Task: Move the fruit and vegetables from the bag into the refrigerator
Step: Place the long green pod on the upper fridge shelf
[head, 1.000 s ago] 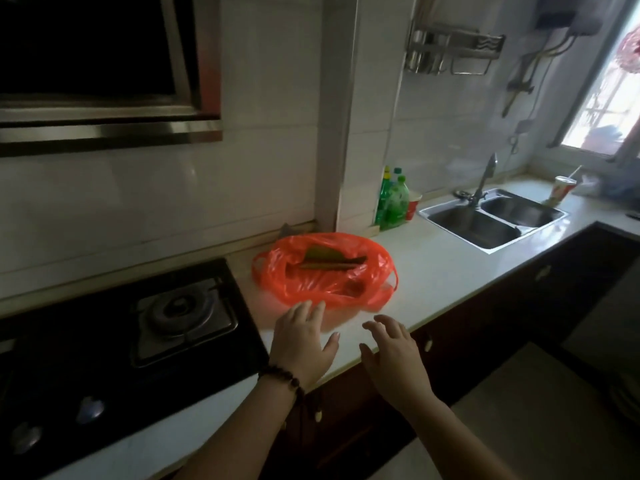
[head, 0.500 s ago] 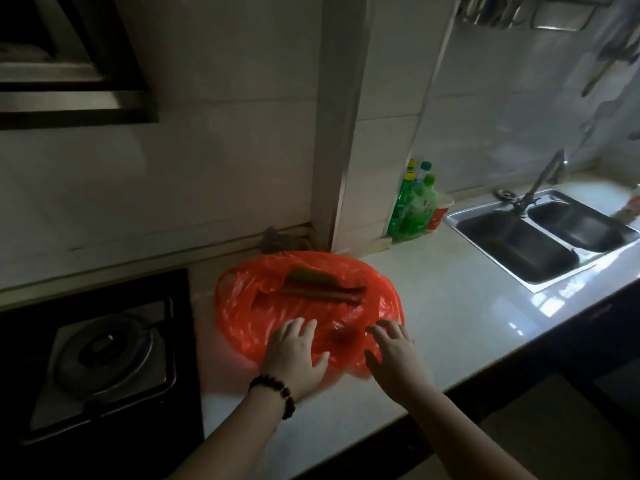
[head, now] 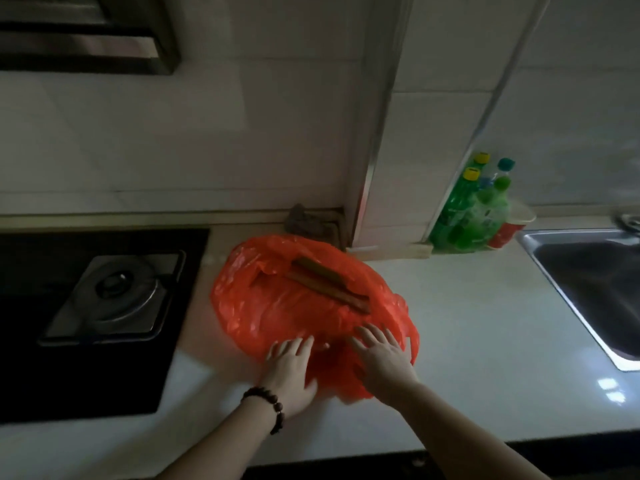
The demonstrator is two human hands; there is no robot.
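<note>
There is one red plastic bag [head: 304, 306] on the tabletop [head: 478, 327], and through it two long dark vegetables [head: 329, 284] can be counted, lying side by side; other contents cannot be told. Two hands are in view, the left hand [head: 289, 370] and the right hand [head: 382, 363], and one bead bracelet [head: 268, 407] is on the left wrist. In the corner stand about four green bottles [head: 471, 216] and one red paper cup [head: 510, 226]; there is also one gas burner [head: 119, 289], one sink basin [head: 602, 285] and one grey cloth [head: 304, 221].

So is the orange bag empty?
No. The orange plastic bag still holds long greenish vegetables, seen through the plastic.
</note>
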